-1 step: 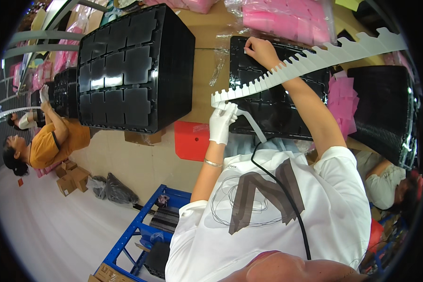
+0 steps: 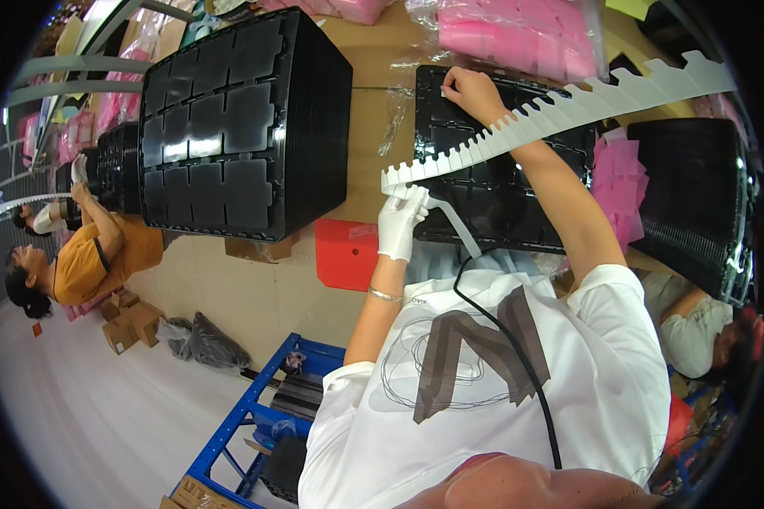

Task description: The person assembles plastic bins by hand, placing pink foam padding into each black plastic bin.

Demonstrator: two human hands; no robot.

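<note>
Head view: left fingers grip white strip, cut off rightward; right fingers curled, hold unclear.

I saw the head-worn fisheye look steeply down from close above, its wearer's white shirt toward five o'clock, brown worktop at twelve.

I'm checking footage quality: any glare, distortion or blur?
Head view: white glare streaks the tall black tray stack; head view: grey rails bow near the left rim, probably lens distortion; head view: the left hand shows no obvious blur.
</note>
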